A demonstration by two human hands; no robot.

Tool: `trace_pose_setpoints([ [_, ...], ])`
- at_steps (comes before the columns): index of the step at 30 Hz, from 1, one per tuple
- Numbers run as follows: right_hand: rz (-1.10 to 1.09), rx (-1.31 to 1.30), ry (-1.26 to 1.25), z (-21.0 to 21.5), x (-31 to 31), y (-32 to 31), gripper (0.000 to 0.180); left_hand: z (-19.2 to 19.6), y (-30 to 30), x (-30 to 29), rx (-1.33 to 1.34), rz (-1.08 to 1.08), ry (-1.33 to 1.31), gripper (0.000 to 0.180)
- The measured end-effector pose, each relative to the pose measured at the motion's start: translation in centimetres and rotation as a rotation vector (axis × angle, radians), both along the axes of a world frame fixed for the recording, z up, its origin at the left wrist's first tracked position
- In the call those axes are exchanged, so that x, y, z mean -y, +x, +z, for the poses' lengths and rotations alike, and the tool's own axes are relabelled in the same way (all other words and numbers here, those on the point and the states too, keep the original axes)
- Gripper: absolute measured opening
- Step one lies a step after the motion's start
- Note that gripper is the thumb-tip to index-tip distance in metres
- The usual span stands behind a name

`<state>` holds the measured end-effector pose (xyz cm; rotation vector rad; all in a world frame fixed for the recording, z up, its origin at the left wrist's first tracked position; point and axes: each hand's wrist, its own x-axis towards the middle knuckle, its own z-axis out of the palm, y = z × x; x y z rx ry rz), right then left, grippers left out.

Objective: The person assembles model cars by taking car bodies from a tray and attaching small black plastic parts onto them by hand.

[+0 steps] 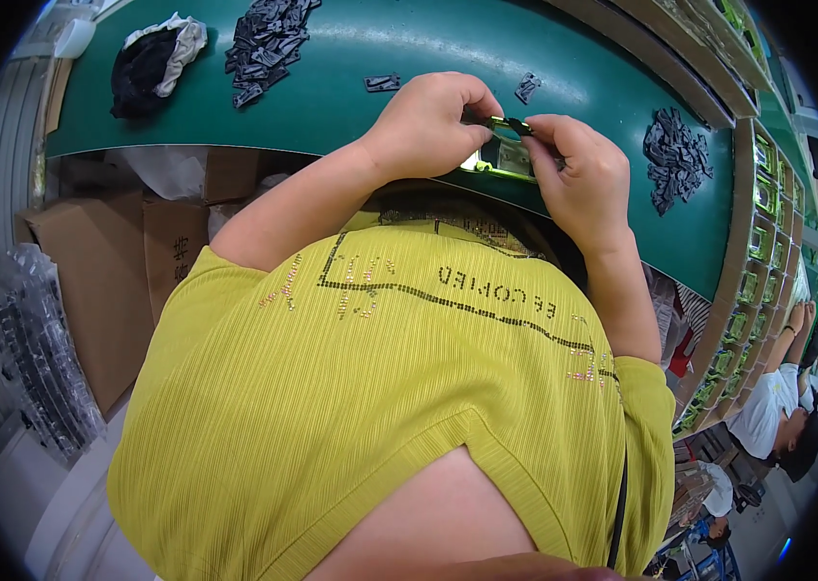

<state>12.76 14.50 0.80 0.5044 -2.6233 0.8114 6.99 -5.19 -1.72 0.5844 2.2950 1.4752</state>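
Both my hands meet over the front edge of the green table (351, 107), holding a small bright-green plastic frame (499, 167) with a clear or shiny middle. My left hand (435, 121) grips its left side, thumb and fingers closed. On the other side my right hand (574, 163) pinches the top right, where a small black piece (517, 126) sits against the frame's upper edge. Fingers partly hide how the two parts meet. Just left of my hands lie a few loose black plastic pieces (382, 83), and another black piece (527, 88) lies beyond them.
Heaps of black pieces lie at the back left (269, 44) and right (677, 160). A black-and-white cloth bundle (152, 68) is at far left. Divided cartons of green frames (753, 281) line the right side. Cardboard boxes (99, 281) stand below the table; other people are at far right.
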Motion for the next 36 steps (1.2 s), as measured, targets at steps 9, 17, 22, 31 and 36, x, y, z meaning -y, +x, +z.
trace_pose_setpoints([
  [9,0.036,0.001,0.068,-0.11,-0.1,-0.18,0.009,0.46,-0.27,-0.08,0.022,-0.017,-0.029,0.018],
  [17,0.017,0.001,0.065,0.1,-0.02,-0.36,0.009,0.75,-0.64,-0.13,0.078,-0.021,-0.029,0.018],
  [22,0.032,0.003,0.089,0.16,-0.15,-0.5,0.011,0.71,-0.75,-0.15,0.094,-0.024,-0.015,0.017],
  [31,-0.003,0.095,0.044,0.24,-0.13,-0.66,0.008,0.65,-0.78,-0.14,0.089,-0.016,-0.043,0.017],
  [36,0.01,0.07,0.038,0.11,0.04,-0.81,0.007,0.6,-0.72,-0.21,0.077,0.005,-0.032,0.017],
])
